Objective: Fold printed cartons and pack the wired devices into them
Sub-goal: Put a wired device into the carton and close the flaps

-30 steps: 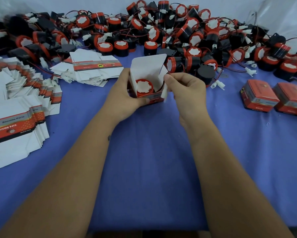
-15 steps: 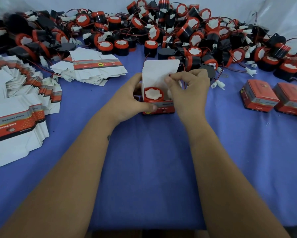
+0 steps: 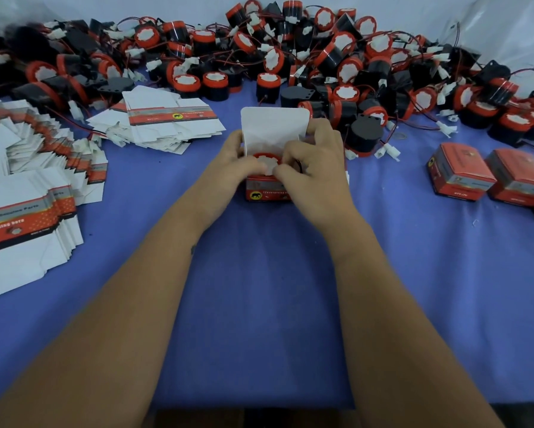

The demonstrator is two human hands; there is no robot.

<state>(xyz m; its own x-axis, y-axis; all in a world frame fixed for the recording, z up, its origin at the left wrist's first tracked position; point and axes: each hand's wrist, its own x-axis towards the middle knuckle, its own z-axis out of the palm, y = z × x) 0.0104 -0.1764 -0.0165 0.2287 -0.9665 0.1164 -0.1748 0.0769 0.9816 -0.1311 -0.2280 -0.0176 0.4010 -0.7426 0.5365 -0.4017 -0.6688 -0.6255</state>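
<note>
On the blue cloth [image 3: 259,288], at the middle of our view, we hold one printed carton [image 3: 267,193] standing upright, its white lid flap [image 3: 273,126] still raised. One wired device [image 3: 264,162] sits inside it, red rim and white face showing. Our left hand [image 3: 228,168] grips the carton's left side with curled fingers, the thumb lying toward the device. Our right hand [image 3: 315,171] curls over the right side, and its fingertips [image 3: 279,171] pinch a small white side flap down over the device. Beyond the carton we see a heap of loose devices [image 3: 321,63] stretching across the far edge, red and black, wires tangled; far too many for us to count. We count two spreads of flat cartons: a small pile [image 3: 163,122] just left of the open carton, and a long fanned row [image 3: 28,180] at the left edge. To our right sit at least three closed cartons [image 3: 460,174], red-topped, side by side; a fourth is cut off by the edge, so we cannot tell more.
</note>
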